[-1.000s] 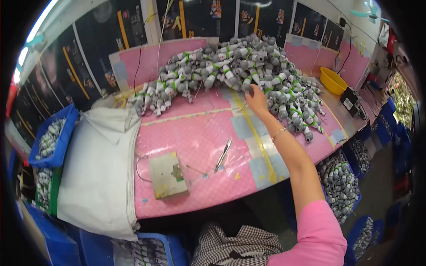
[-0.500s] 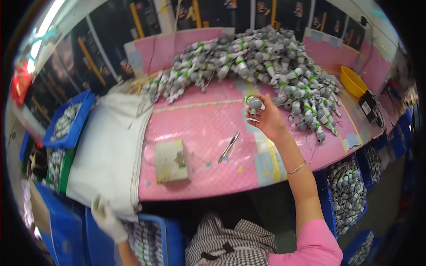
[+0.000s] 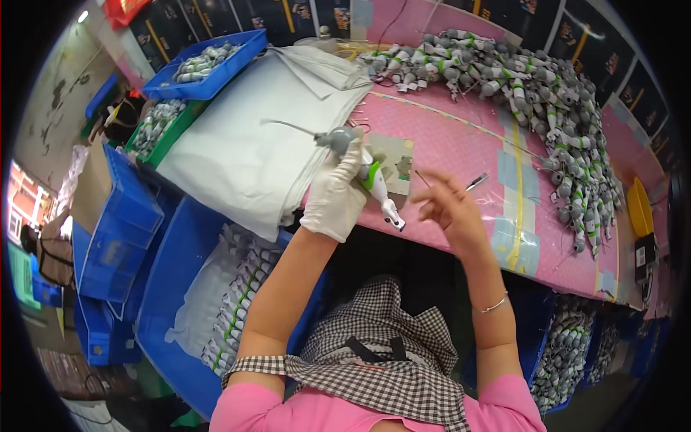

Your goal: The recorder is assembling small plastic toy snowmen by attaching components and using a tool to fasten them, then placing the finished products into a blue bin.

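Note:
My left hand (image 3: 336, 194), in a white glove, grips a small toy figure (image 3: 371, 175) above the front edge of the table. The figure has a round grey end with a long thin tail, a green band and a white body that points down toward me. Just to the right is my bare right hand (image 3: 453, 212), its fingers bent and apart with no figure in them. A thin dark line shows by its fingertips; whether the fingers touch it I cannot tell. Behind the hands, a greyish block (image 3: 392, 155) sits on the pink table cover (image 3: 461, 122), partly hidden by the figure.
A large heap of similar figures (image 3: 518, 79) covers the table's far right. A pen (image 3: 476, 181) lies on the pink cover. White sheets (image 3: 252, 137) are stacked at left. Below them stands a blue bin (image 3: 162, 324) with figures in rows. A yellow basin (image 3: 639, 207) is at far right.
The view has turned left. The figure has passed from my right hand to my left, which has risen from beside the blue bin. My right hand has come back toward me.

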`<state>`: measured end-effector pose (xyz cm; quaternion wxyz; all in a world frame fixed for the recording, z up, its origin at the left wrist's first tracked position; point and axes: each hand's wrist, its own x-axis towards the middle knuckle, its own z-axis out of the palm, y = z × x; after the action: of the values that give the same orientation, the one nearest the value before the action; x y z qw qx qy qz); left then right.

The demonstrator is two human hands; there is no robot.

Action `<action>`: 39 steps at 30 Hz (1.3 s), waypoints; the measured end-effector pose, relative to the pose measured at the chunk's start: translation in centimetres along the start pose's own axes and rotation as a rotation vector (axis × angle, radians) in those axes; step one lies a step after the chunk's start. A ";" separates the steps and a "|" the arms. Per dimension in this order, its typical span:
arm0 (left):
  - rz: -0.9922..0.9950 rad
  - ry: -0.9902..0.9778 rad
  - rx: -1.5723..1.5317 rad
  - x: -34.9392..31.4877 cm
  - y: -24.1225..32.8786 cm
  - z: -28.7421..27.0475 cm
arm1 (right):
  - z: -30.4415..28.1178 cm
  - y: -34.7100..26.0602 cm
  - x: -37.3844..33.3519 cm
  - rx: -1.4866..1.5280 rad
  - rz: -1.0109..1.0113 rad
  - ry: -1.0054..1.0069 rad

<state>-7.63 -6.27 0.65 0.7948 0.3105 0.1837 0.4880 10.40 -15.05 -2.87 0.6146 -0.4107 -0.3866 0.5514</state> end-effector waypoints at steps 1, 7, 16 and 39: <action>0.008 0.003 -0.001 0.1 0.0 -1.1 | 0.5 1.6 -0.3 0.083 0.071 -0.064; -0.001 -0.028 -0.200 -0.4 -0.4 -4.3 | 5.5 6.4 -0.8 0.706 0.145 -0.323; -0.138 -0.147 -0.307 -1.6 -1.2 -4.2 | 6.1 7.6 -1.2 0.457 -0.245 -0.274; -0.696 -0.082 -0.227 -6.2 -4.9 -4.7 | -1.3 1.1 3.8 -0.116 0.090 0.121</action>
<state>-10.03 -11.92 -6.19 0.9493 0.1586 0.1911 0.1929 11.55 -11.28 -4.29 0.5867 -0.4950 -0.3613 0.5294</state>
